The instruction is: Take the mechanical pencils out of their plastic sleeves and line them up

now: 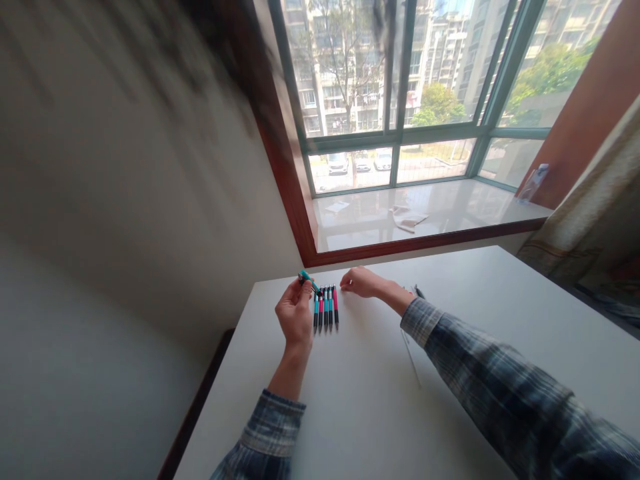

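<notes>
My left hand [297, 315] is closed around a teal and black pen [307, 276], which it holds tilted above the table. Just right of that hand, several pens [327, 312] lie side by side in a row on the table, teal and pink with black grips, tips toward me. My right hand [364, 282] rests low over the table at the right of the row, apart from the pens. Its fingers are curled and pressed together; anything between them is too small or hidden to make out.
The white table [370, 400] stands against the wall and a window sill [370, 227]. A thin white stick-like item [412, 360] and a small dark object [418, 291] lie by my right forearm. On the sill are papers [407, 218] and a clear bottle [534, 183].
</notes>
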